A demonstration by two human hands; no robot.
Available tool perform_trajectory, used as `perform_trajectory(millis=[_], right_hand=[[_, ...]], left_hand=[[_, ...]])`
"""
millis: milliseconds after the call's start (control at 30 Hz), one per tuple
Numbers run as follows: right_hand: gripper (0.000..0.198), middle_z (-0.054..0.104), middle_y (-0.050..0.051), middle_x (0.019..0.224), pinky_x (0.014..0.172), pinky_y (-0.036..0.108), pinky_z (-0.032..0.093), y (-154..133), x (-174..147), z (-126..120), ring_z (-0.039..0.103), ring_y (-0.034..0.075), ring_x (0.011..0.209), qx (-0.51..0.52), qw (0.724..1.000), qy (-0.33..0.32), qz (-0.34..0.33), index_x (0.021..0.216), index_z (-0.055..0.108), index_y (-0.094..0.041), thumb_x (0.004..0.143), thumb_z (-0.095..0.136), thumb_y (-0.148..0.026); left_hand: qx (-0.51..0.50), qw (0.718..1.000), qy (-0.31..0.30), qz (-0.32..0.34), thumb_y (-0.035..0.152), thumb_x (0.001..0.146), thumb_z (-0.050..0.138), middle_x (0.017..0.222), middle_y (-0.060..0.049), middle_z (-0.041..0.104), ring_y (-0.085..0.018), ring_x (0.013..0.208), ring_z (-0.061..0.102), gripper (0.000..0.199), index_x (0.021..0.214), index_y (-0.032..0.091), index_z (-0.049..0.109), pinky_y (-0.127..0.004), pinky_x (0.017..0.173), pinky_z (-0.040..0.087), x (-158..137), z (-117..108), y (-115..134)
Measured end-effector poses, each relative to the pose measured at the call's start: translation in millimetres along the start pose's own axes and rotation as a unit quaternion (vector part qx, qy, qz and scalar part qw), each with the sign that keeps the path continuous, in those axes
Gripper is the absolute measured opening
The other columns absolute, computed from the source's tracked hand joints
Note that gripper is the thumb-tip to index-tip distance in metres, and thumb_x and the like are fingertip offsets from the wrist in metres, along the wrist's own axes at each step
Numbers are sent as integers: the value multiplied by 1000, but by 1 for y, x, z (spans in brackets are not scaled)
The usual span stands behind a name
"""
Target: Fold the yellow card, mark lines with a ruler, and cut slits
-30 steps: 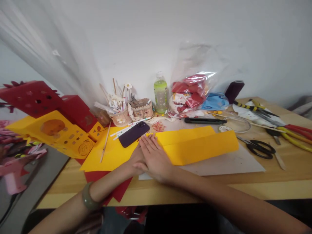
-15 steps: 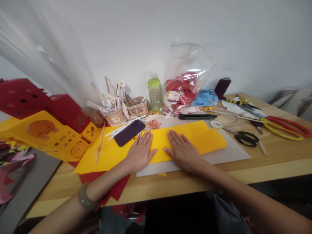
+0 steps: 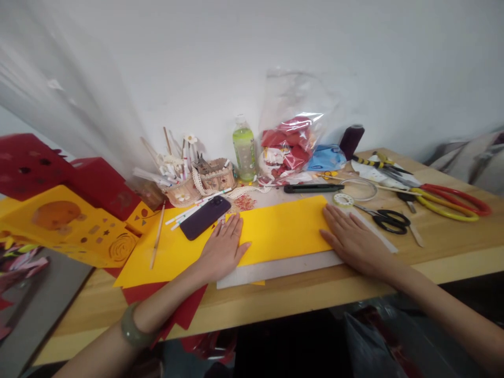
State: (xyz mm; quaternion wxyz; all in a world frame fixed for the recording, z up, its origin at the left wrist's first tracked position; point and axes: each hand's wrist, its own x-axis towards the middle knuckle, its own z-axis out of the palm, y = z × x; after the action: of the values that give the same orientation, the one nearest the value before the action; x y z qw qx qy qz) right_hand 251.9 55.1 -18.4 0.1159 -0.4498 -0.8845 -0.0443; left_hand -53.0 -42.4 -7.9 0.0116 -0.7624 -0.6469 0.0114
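Note:
A yellow paper sheet [image 3: 283, 231] lies across a grey board [image 3: 275, 268] at the table's front. My left hand [image 3: 221, 247] rests flat on the sheet's left end, fingers stretched out. Over the right end of the sheet, my right hand [image 3: 352, 236] also lies flat, palm down, with its fingers extended; part of the sheet is hidden under it. Just beyond my left hand is a dark purple phone [image 3: 205, 218]. Black-handled scissors [image 3: 389, 220] and a roll of white tape [image 3: 343, 200] lie beside my right hand.
Decorated red boxes [image 3: 102, 184] and yellow boxes [image 3: 74, 226] stand at left. Along the wall are pen holders [image 3: 214, 176], a green-labelled bottle [image 3: 244, 149] and a plastic bag [image 3: 291, 142] of red material. A black cutter [image 3: 313, 188] and large red-and-yellow-handled shears [image 3: 452, 202] lie further right.
My right hand has slid rightward from the middle of the yellow sheet to its right end, and the sheet's raised right part now lies flatter. My left hand stays in place.

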Motion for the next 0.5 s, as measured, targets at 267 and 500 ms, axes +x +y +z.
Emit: perform_trajectory(millis=[267, 500], right_hand=[[51, 37, 20, 140, 109, 45, 21, -70, -10, -20, 27, 26, 133, 19, 991, 88, -103, 133, 40, 0, 94, 29, -31], [78, 39, 16, 140, 106, 37, 32, -156, -1, -4, 34, 24, 130, 81, 970, 24, -229, 133, 41, -1, 83, 40, -61]], left_hand=[[-25, 1000, 18, -2, 45, 93, 26, 147, -17, 21, -27, 136, 19, 62, 138, 4, 30, -49, 109, 18, 0, 0, 2], [-61, 997, 46, 13, 22, 87, 33, 145, -20, 25, -28, 135, 23, 54, 137, 0, 30, -55, 106, 19, -1, 5, 1]])
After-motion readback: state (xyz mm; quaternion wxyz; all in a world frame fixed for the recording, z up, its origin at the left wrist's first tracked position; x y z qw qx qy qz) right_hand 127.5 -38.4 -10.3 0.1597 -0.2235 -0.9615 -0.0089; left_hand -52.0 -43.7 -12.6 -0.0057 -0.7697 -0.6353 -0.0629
